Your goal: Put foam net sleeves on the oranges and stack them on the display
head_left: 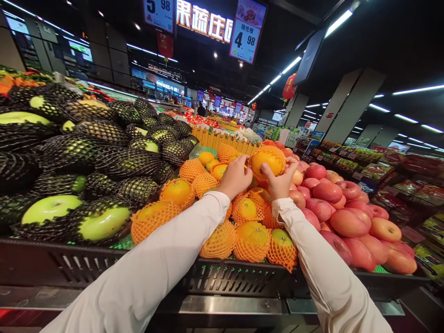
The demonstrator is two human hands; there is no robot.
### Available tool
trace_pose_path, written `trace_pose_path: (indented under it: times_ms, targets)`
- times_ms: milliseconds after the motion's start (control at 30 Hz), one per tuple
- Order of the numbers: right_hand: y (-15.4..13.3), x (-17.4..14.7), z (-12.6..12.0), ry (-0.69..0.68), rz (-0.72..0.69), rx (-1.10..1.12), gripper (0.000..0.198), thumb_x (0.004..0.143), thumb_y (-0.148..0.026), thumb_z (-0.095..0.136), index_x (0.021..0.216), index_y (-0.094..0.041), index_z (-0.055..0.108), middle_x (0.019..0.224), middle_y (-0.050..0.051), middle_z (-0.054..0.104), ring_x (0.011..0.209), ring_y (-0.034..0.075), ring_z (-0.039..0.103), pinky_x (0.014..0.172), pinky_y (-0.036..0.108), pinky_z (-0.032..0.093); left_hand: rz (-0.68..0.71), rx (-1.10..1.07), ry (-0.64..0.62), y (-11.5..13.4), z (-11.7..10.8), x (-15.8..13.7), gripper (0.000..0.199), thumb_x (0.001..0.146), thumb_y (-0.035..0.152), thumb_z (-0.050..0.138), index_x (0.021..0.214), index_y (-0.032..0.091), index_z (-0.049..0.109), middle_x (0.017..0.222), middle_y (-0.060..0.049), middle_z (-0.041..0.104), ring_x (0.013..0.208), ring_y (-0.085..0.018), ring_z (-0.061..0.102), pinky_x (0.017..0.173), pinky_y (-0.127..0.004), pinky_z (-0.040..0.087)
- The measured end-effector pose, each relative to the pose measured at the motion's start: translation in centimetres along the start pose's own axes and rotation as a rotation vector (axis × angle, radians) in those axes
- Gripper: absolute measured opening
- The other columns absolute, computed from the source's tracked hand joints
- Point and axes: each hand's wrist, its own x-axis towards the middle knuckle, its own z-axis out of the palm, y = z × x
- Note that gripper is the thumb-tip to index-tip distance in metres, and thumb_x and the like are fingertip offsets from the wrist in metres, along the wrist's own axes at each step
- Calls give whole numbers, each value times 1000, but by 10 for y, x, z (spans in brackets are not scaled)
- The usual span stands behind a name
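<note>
My right hand (280,181) grips an orange (266,159) from its right side, thumb across the front and fingers spread behind it. Orange foam netting wraps the fruit's top and right edge, while its front is bare. At the fruit's left side, my left hand (236,176) has its fingers curled closed; what they pinch is hidden. Both hands are raised over a heap of oranges in foam nets, among them a netted orange (251,236) near the front and another orange (176,192) at the left.
Green fruits in black nets (104,222) are piled on the left, pinkish-red apples (350,222) on the right. A black slatted crate edge (239,280) runs along the front. Behind the oranges stands a low yellow picket fence (222,139). Price signs (247,34) hang overhead.
</note>
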Motion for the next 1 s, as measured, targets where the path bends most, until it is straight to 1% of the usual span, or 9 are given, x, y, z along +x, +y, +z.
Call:
trace_pose_path:
  times_ms: [133,333,433,500,567,667,733,833,1000]
  targets:
    - [1,0,2,-1,30,-1,86,49,-67,81,104,-23,32,105,2,45,96,12,52,93,32,49,-96,106,-113,5,-3,-1,20,93,19,43,88,17,63,90,-12,72,81,-24,65,73,-35,45]
    - [7,5,4,57,172,138,77,57,-69,75,100,-22,33,98,-1,49,84,9,52,81,26,49,-26,135,-50,13,-8,-4,20,93,23,44,79,20,58,81,-7,69,76,-22,61,70,-34,42]
    - [13,7,-1,11,158,193,66,66,-71,66,100,-21,39,97,-1,49,85,9,51,80,24,47,-18,-59,-21,10,-7,-5,11,87,25,52,94,19,58,87,-6,67,77,-19,61,75,-33,47]
    - [15,6,-4,-60,108,206,60,71,-68,62,100,-20,43,96,0,50,85,9,50,80,24,46,-57,-269,-16,8,-6,-5,34,87,28,54,119,17,53,104,-9,67,88,-20,64,84,-35,51]
    - [14,5,-6,-144,52,190,57,71,-65,63,101,-20,46,96,0,51,85,10,51,81,24,45,-89,-484,-86,6,-5,-5,48,90,35,53,134,18,44,121,-13,63,105,-22,64,95,-38,51]
    - [10,3,-8,-210,-22,102,58,66,-62,70,99,-20,48,97,1,54,89,12,52,83,25,46,-82,-717,-230,8,-5,-5,52,88,45,61,131,21,47,131,-12,62,120,-24,61,104,-39,48]
    - [9,3,-7,-216,-36,79,59,64,-63,70,98,-20,49,98,1,54,90,12,52,83,25,46,-78,-783,-254,10,-4,-5,57,81,46,71,127,20,49,132,-12,62,121,-25,61,105,-38,48]
    - [9,5,-4,-199,48,131,58,69,-66,65,100,-20,48,98,1,54,89,11,52,84,25,46,-110,-799,-204,9,1,-5,64,74,45,79,125,18,50,131,-15,62,119,-25,62,104,-39,50]
    - [8,10,3,-148,374,203,68,63,-75,65,97,-19,48,99,1,58,84,9,54,72,22,49,-340,-801,-38,2,10,-1,78,67,47,86,128,17,48,135,-19,59,119,-27,62,103,-42,51]
